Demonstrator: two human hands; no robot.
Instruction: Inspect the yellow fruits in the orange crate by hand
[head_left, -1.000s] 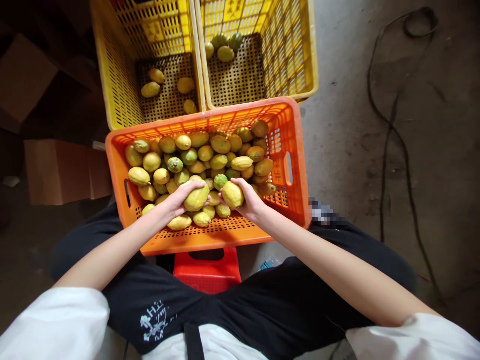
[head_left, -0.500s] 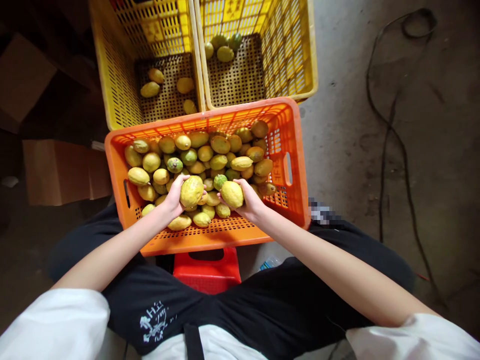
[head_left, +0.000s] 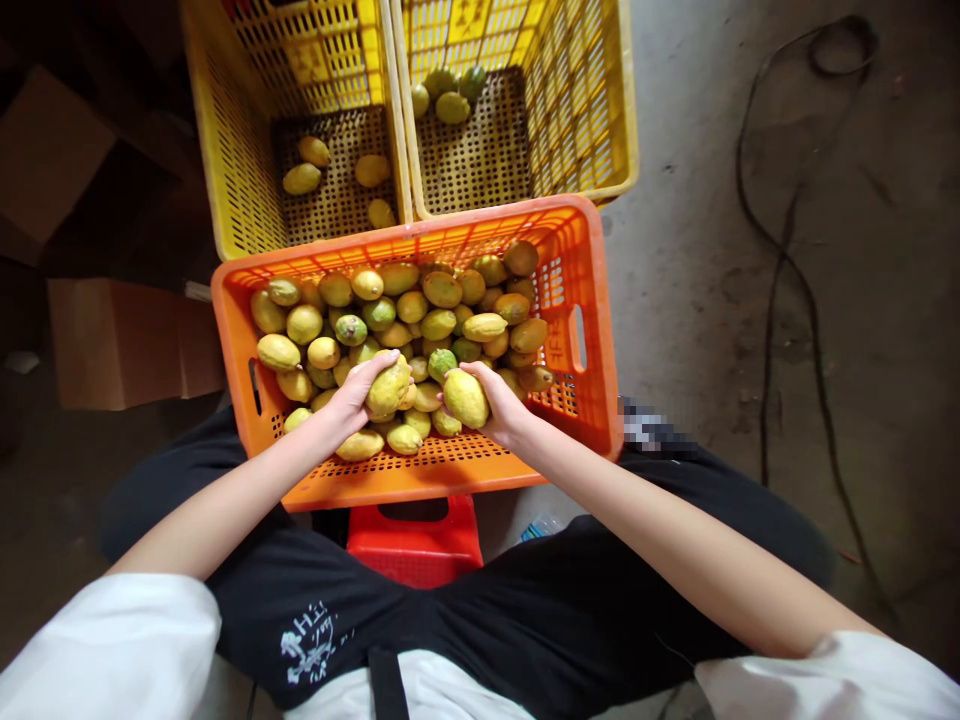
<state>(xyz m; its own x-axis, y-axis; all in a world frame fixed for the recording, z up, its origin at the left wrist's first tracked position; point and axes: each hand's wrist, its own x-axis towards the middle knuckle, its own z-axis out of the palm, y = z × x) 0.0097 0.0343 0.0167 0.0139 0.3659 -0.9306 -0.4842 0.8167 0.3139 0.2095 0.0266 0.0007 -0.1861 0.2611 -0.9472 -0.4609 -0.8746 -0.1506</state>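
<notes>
My left hand (head_left: 352,398) clasps one yellow, lemon-shaped fruit (head_left: 388,388), long axis slanting up rightward; my right hand (head_left: 501,402) grips a second fruit (head_left: 466,400), slanting down rightward. Both are over one piled orange crate (head_left: 420,484), beside two yellow crates (head_left: 581,110).

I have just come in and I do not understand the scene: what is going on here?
A person's left hand holds a yellow fruit, and the right hand holds another yellow fruit. Both hands are over the orange crate, where many more fruits lie, mostly yellow with a few green. Beyond it, side by side, are two yellow crates: the left crate shows a few yellow fruits, and the right crate shows a few greener fruits.
</notes>
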